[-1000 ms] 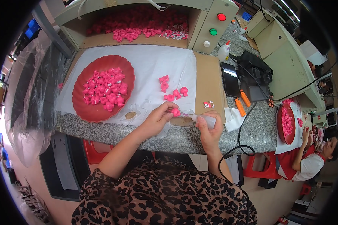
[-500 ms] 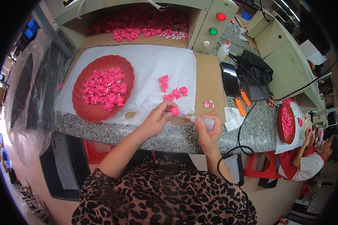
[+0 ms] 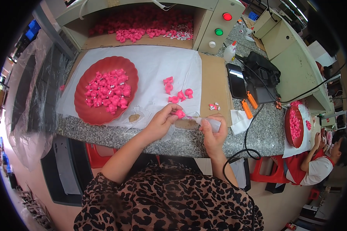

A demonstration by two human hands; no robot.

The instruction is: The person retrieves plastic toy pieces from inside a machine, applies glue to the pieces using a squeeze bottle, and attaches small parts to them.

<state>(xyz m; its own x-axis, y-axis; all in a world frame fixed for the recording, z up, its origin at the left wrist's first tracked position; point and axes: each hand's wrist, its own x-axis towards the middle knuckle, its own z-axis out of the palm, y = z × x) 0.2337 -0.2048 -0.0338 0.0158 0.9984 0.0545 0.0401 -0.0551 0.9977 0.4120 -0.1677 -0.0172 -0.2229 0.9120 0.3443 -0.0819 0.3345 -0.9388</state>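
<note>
Between the thumb and fingers of my left hand [image 3: 162, 120] is a small pink plastic figure part [image 3: 179, 114]. My right hand [image 3: 214, 138] grips a translucent squeeze bottle [image 3: 211, 125], tilted so its thin nozzle points left at the part. The nozzle tip is at or very near the part; whether they touch I cannot tell. Just beyond my hands, several loose pink parts [image 3: 173, 99] lie on white paper [image 3: 150, 69]. To the right, a few small white-and-pink pieces [image 3: 214, 106] rest on the cardboard [image 3: 214, 82].
A red scalloped bowl [image 3: 81, 109] heaped with pink parts stands left. Behind is an open-fronted cabinet [image 3: 204, 29] holding more. At right lie a phone [image 3: 236, 81], orange tools [image 3: 246, 109], a black bag [image 3: 260, 67] and a looping cable [image 3: 246, 142]. A co-worker [image 3: 316, 165] sits far right.
My hands and the squeeze bottle have barely shifted; the nozzle still points at the pink part. At far right, the co-worker's hands have moved slightly.
</note>
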